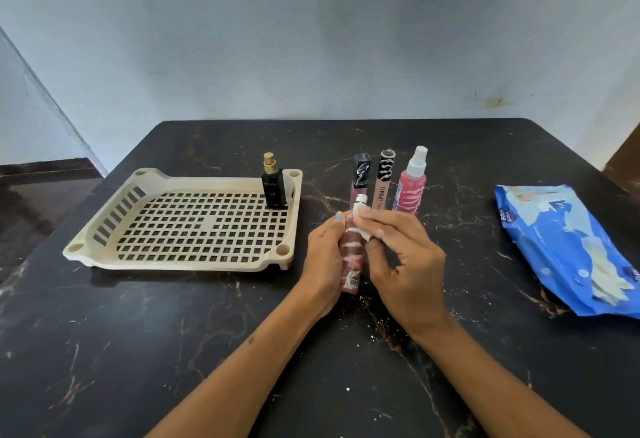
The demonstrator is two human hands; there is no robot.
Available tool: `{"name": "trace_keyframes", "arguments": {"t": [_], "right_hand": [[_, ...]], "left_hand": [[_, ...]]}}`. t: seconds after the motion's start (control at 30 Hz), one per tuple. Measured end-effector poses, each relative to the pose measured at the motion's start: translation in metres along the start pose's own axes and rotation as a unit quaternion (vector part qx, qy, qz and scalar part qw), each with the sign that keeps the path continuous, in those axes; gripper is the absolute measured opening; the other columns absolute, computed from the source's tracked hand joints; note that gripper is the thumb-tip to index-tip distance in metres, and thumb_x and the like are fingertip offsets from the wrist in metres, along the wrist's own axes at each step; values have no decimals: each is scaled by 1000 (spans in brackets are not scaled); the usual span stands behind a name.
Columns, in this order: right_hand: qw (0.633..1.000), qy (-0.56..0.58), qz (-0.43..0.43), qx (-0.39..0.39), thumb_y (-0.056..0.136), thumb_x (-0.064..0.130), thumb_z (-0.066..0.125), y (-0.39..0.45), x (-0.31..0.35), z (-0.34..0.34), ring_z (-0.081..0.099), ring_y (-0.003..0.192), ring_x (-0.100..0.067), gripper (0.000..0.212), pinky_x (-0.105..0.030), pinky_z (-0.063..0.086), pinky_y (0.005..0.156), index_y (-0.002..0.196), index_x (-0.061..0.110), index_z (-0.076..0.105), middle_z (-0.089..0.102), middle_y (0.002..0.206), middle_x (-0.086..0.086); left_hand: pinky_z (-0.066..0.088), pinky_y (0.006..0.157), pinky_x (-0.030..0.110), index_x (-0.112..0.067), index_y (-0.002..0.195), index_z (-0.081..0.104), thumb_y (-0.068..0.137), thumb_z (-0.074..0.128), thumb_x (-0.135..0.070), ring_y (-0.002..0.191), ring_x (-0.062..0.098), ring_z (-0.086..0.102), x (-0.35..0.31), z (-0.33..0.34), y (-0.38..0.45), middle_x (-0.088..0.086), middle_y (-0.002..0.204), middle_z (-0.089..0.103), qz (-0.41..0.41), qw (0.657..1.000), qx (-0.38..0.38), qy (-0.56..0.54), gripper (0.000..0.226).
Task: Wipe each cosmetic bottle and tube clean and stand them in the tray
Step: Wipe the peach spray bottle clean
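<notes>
1. Beige tube (381, 184) is reading "LIP GLOSS"; black bottle (273, 185), label unreadable, is standing in the tray (104, 226), far right corner.
2. Left hand (323, 257) is gripping a pink spray bottle (351, 257) near centre; right hand (403, 257) is pinching a white wipe (362, 229) against it.
3. Blue wipes packet (568, 250), print blurred, is lying cut off at right.

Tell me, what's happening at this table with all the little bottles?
A person is cleaning cosmetics. The left hand grips a smeared reddish spray bottle while the right hand rubs it with a small white wipe. One black bottle with a gold cap already stands in the cream perforated plastic tray. Two lip gloss tubes and a pink spray bottle wait upright behind the hands.
</notes>
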State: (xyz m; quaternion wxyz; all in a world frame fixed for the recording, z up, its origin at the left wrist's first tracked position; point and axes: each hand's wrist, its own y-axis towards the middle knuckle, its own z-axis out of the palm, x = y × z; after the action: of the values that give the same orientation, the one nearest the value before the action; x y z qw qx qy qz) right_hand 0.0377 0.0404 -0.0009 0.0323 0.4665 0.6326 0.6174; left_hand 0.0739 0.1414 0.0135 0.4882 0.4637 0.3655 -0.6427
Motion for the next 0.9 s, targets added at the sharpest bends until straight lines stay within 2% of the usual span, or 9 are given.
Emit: {"name": "trace_keyframes", "arguments": {"t": [0.1,0.27,0.47,0.53,0.67,0.77,0.9], "right_hand": [[1000,-3,9,-17,88,5,56,1,-3,-3,64,99,-14,21,-24,50,92,98,1,74,70,103,-3],[998,-39,-45,18,89,4,55,3,-3,-2,61,100,-17,22,-24,48,95,101,-1,73,70,104,-7],[999,-31,25,-26,87,4,59,1,-7,-4,66,94,-16,18,-25,52,89,96,1,74,71,99,-5],[999,-36,12,-22,86,5,58,-1,-5,-5,66,93,-16,19,-24,52,89,93,0,75,71,98,-6],[997,-52,-52,18,88,3,56,1,-2,-4,61,98,-16,22,-20,46,96,99,-3,74,70,102,-9],[996,-72,-47,14,89,3,53,6,-5,-3,60,98,-18,24,-20,45,97,100,-3,73,70,104,-10],[992,-106,-69,2,89,1,52,7,-8,-7,59,96,-20,22,-18,43,96,97,-4,73,70,100,-12]], "left_hand": [[50,68,30,-5,95,65,98,32,-12,73,16,62,-1,2,-1,8,77,66,11,1000,13,17,33],[49,57,20,-11,83,64,99,33,-11,60,6,61,-4,3,-3,-3,64,66,14,999,20,29,35],[46,63,28,-8,93,66,99,34,-12,68,14,58,-3,3,-1,5,74,65,1,1000,-5,16,33],[45,61,27,-8,92,66,99,34,-13,67,14,57,-2,2,-1,6,74,64,-3,1000,-13,15,32],[45,57,22,-14,78,65,99,34,-12,60,8,58,-4,3,-3,-3,63,64,7,999,5,35,38],[43,58,24,-22,69,67,97,34,-11,59,6,55,-5,5,-4,-6,62,62,29,997,18,72,44],[45,60,22,-16,78,67,97,33,-11,63,5,55,-5,7,-6,-7,65,63,57,991,26,115,39]]}}
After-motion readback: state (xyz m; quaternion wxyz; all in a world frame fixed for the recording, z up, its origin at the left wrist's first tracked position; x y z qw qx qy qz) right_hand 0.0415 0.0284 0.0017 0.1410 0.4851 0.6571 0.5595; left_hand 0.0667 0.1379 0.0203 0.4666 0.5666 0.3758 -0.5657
